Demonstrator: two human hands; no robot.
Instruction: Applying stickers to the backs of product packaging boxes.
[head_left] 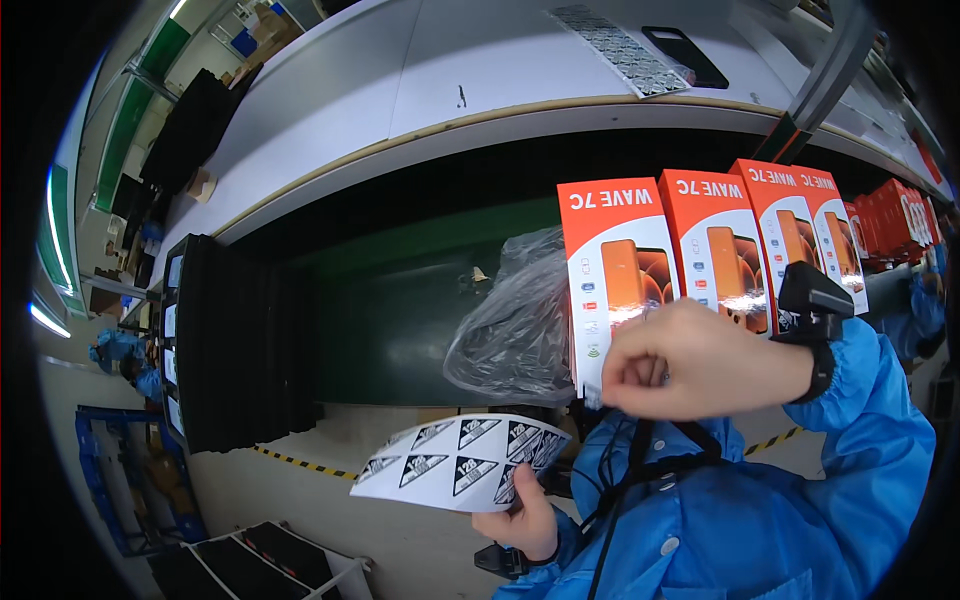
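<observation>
Dark green worktop (370, 350) stretches ahead of the hands and off to their left, with a long white worktop (330, 90) beyond it. As I judge it, the likeliest trouble is a crooked or creased label: the right hand (690, 360) works with tightly curled fingers, and a slight twist of that pinch could turn so small a piece, or leave it stuck to a fingertip. The black wrist device (812, 295) sits close to the neighbouring boxes (710, 225) and might knock one out of line if the arm swung. The label sheet (425, 470) bows freely beyond the left hand (520, 515), so it could fold or brush against the plastic bag (515, 320) just ahead of it.

The left hand grips the sheet by its near right edge, thumb on top, the rest reaching out leftward. Thumb and fingers of the right hand appear to pinch a small label (592, 396), blurred, at the lower corner of the nearest orange-and-white box (612, 250). That box lies directly ahead of the right hand, partly covered by it; the other boxes run off rightward.
</observation>
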